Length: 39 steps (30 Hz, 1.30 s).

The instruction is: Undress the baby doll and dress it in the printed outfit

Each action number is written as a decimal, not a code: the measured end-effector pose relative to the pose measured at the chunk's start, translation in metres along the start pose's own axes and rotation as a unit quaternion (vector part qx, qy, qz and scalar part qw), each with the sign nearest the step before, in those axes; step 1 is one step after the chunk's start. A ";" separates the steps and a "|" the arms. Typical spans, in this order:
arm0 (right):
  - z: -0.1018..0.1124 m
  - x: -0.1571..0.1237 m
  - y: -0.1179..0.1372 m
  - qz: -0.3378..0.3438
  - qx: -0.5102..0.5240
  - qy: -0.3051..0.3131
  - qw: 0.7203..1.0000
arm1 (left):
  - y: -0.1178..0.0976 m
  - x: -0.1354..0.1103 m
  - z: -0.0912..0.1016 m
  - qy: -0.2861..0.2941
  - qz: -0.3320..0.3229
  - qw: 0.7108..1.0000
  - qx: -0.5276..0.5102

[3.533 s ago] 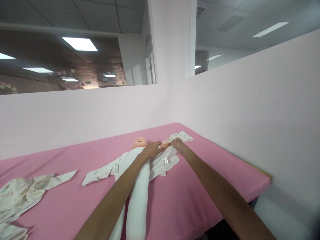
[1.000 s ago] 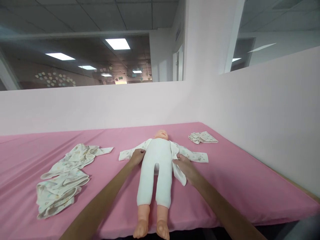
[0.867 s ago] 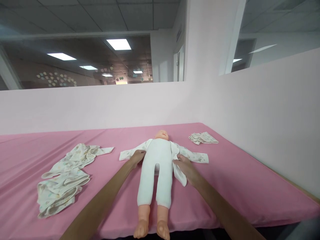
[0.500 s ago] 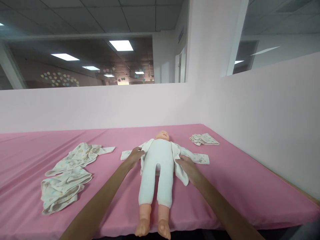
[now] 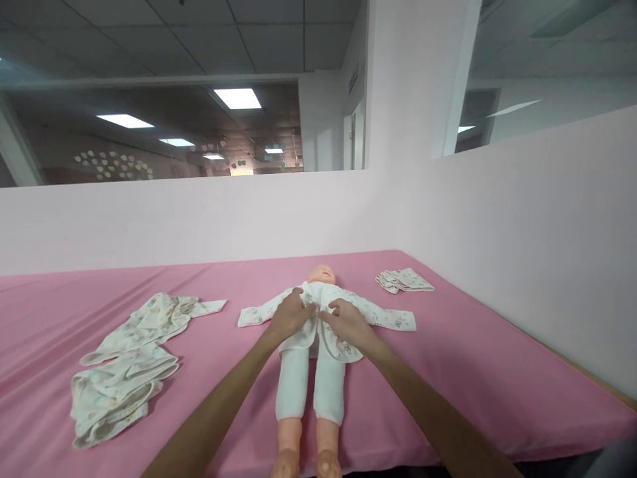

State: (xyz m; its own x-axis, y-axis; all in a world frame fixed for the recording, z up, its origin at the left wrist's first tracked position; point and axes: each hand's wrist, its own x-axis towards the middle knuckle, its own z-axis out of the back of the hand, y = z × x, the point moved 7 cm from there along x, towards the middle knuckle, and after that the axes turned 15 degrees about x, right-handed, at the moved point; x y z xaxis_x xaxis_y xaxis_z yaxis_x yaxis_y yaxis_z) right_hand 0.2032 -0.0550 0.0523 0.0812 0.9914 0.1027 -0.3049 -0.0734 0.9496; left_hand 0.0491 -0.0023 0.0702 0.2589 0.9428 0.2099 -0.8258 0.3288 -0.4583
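A baby doll (image 5: 309, 378) lies on its back on the pink table (image 5: 448, 372), head away from me, bare feet at the front edge. It wears white leggings and a printed white jacket (image 5: 383, 315) with both sleeves spread out sideways. My left hand (image 5: 291, 315) pinches the jacket's left front flap over the doll's chest. My right hand (image 5: 346, 322) grips the right front flap beside it. The two flaps meet over the doll's belly, and my hands nearly touch.
A crumpled pile of printed baby clothes (image 5: 127, 362) lies on the left of the table. A small folded printed cloth (image 5: 402, 280) sits at the back right, near the corner. Pale partition walls (image 5: 522, 219) close off the back and right sides.
My hands, which held the open jacket flaps at the doll's sides, have drawn both flaps inward over its chest. The white torso is now covered.
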 end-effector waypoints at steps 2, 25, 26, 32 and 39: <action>0.010 0.014 0.010 0.041 -0.082 -0.097 0.991 | 0.010 0.017 0.001 -0.046 0.043 0.996 0.065; 0.007 0.105 -0.001 0.133 0.107 -0.239 0.956 | 0.003 0.079 -0.022 -0.161 0.044 0.982 0.087; 0.004 0.107 0.000 0.139 0.112 -0.234 0.956 | 0.004 0.079 -0.022 -0.164 0.042 0.982 0.085; -0.003 0.109 -0.005 0.153 0.128 -0.201 0.959 | 0.007 0.080 -0.025 -0.171 0.008 0.983 0.060; -0.006 0.112 -0.007 0.156 0.123 -0.181 0.963 | 0.005 0.082 -0.028 -0.170 -0.026 0.984 0.044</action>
State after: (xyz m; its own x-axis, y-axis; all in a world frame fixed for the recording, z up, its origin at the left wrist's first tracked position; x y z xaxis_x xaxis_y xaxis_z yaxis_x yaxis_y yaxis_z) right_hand 0.2087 0.0573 0.0549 0.3604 0.8178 0.4486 -0.1374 -0.4292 0.8927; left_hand 0.0799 0.0778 0.0612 0.1316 0.8473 0.5146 -0.8596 0.3560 -0.3664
